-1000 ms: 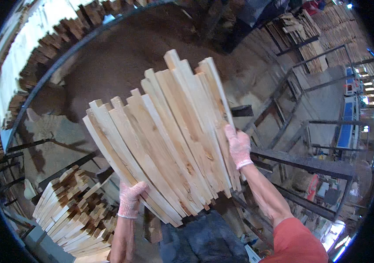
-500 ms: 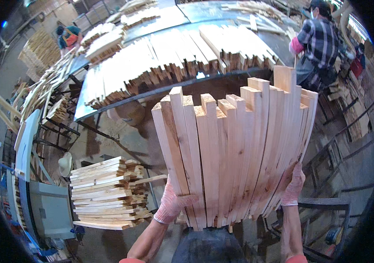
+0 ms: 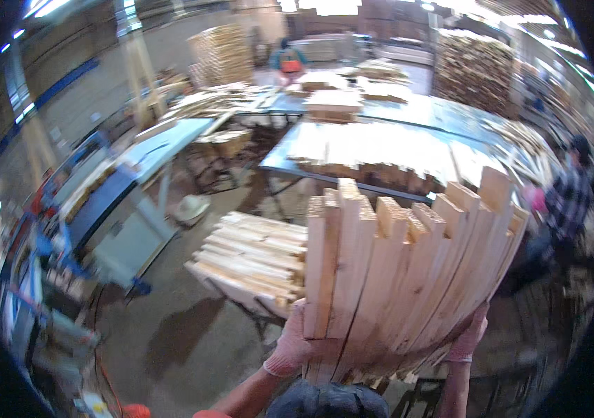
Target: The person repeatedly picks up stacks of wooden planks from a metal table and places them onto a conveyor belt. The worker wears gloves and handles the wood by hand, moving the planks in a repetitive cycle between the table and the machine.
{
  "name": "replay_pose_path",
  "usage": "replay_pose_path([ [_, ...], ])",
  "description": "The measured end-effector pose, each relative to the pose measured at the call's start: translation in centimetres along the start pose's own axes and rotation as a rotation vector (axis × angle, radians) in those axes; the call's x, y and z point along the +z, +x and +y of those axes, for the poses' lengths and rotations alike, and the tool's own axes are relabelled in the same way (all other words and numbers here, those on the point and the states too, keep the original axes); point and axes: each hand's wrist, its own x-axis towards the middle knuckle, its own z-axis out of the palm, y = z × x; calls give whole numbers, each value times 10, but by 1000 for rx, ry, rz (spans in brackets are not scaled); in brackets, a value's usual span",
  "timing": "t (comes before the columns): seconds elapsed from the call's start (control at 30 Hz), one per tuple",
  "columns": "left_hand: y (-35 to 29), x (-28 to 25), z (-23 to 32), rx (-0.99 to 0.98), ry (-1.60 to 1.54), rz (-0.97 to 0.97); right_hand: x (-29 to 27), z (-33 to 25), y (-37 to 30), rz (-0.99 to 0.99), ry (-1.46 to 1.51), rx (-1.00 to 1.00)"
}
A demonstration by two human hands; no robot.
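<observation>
A wide bundle of pale wooden strips [image 3: 394, 285] stands upright in front of me, its top ends at uneven heights. My left hand [image 3: 293, 345], in a pink-and-white knit glove, presses on the bundle's lower left side, closed round the outermost strips. On the lower right side my right hand [image 3: 470, 338], gloved alike, grips the other edge, so the strips are squeezed between both hands. Left of the bundle, a stack of wooden strips [image 3: 248, 254] lies flat on a low stand, partly hidden by what I hold.
Beyond the bundle a blue-topped table [image 3: 279, 159] carries long rows of strips. At left stands a grey-blue machine [image 3: 130, 244] beside a pale hat [image 3: 191, 207]. A person in a plaid shirt [image 3: 568, 198] is at the right; another person [image 3: 288, 61] works at the back.
The view has swung left and up, bringing the machine and back wall into sight. Both hands still hold the bundle, which now partly covers the low stack.
</observation>
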Motion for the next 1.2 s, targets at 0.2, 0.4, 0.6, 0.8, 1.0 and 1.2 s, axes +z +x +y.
replay_pose_path([
  [0.2,-104,-103,11,54,137,347,103,10,-62,-348,48,248],
  [0.4,-215,-230,2,126,-150,618,253,28,-192,-672,122,355],
  [0.6,-324,-366,4,216,-240,804,390,55,-363,-1013,380,713],
  [0.8,-397,-466,19,252,-128,970,490,83,-499,-1344,321,757],
  [1.0,-422,-542,22,158,-1,1124,583,147,-583,-1592,325,851],
  [1.2,-403,-655,8,137,32,1216,709,230,-660,-1763,303,840],
])
